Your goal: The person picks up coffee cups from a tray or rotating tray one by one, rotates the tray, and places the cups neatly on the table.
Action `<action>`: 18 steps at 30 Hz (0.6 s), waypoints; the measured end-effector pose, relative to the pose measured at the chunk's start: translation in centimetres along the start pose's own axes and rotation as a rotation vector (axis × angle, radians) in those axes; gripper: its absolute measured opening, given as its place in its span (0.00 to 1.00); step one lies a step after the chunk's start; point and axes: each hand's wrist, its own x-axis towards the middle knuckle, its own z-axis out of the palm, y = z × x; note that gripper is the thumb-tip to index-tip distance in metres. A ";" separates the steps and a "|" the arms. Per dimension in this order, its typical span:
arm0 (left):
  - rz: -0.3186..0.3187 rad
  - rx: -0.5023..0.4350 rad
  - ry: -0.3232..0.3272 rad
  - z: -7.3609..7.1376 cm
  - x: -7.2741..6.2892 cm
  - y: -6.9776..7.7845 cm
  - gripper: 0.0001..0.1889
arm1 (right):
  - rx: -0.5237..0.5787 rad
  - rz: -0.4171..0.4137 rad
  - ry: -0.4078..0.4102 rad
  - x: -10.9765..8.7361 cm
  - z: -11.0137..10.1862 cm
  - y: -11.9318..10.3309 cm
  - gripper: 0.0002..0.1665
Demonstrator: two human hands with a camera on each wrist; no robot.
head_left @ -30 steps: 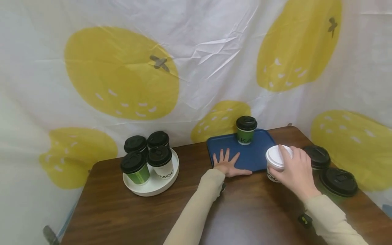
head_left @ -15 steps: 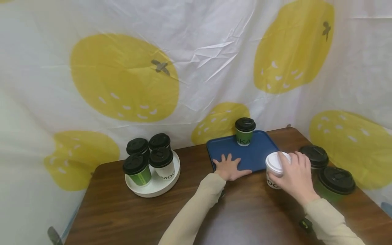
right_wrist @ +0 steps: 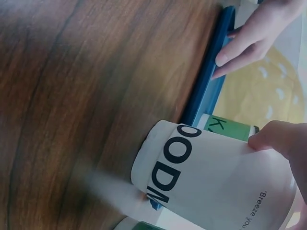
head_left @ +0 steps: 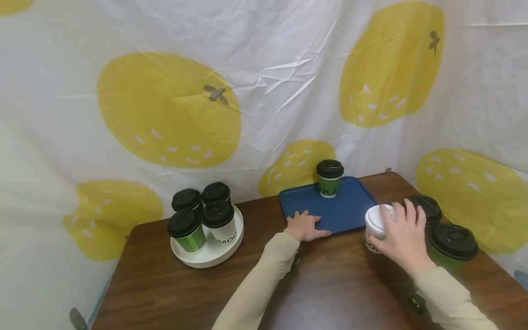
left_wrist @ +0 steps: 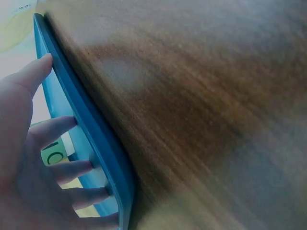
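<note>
A person's right hand (head_left: pixel 404 240) grips a white-lidded cup (head_left: pixel 374 225) just beside the near right corner of a blue tray (head_left: pixel 344 211), thumb against the cup's side, index finger over its lid, while the left hand (head_left: pixel 303 227) lies with fingers apart and uncurled across the tray's near rim, holding nothing. From where I stand, the step in hand looks to be handling that cup while the tray is steadied; the next move would seem to call for a secure hold below the lid and a level path, clear of the rim and of the two black-lidded cups to the right, the far right cup (head_left: pixel 425 208) and the near right cup (head_left: pixel 453 247). Whether the gripped cup rests on the table (head_left: pixel 313 284) or hangs just above it, I cannot tell. A green cup (head_left: pixel 328 185) stands upright toward the tray's far side; well off to the left, four more black-lidded cups crowd a round white tray (head_left: pixel 206 262), before a fruit-printed cloth (head_left: pixel 288 36). The right wrist view alone gives the thumb pressed on the cup's wall and a small printed line starting "Breeze"; the left wrist view alone brings the fingertips close against the blue rim. Only the head view takes in the round tray and its four cups.
</note>
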 end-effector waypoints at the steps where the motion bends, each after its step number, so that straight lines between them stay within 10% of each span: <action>1: -0.002 -0.003 -0.005 -0.1 0.0 0.0 0.38 | 0.007 0.004 -0.003 0.0 0.0 -0.1 0.47; 18: -0.028 0.051 -0.009 -0.5 0.2 0.4 0.39 | 0.257 0.034 -0.053 4.9 2.7 -7.0 0.38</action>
